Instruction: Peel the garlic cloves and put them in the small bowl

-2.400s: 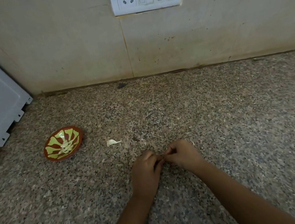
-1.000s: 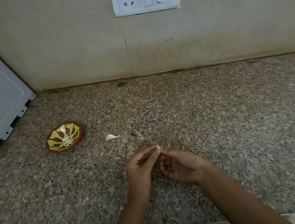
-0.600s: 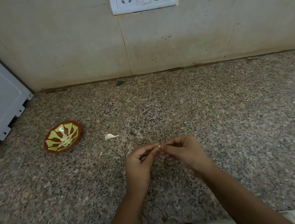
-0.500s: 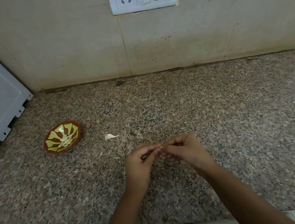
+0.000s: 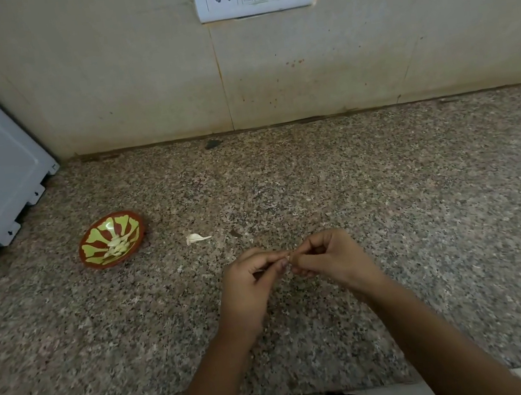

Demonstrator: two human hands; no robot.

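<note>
As left hand [image 5: 248, 284] and right hand [image 5: 329, 258] pinch it, garlic clove [image 5: 289, 257] between them — bowl [image 5: 94, 235] well apart.

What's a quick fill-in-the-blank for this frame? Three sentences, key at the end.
1. The left hand and right hand together pinch one ____.
2. The small bowl sits to the ____ of both hands.
3. The white peel scrap lies on the ____, not in the small bowl.

Missing words: garlic clove; left; countertop.

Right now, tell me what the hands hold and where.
The left hand and right hand pinch one garlic clove between them; exact part hidden.
</note>
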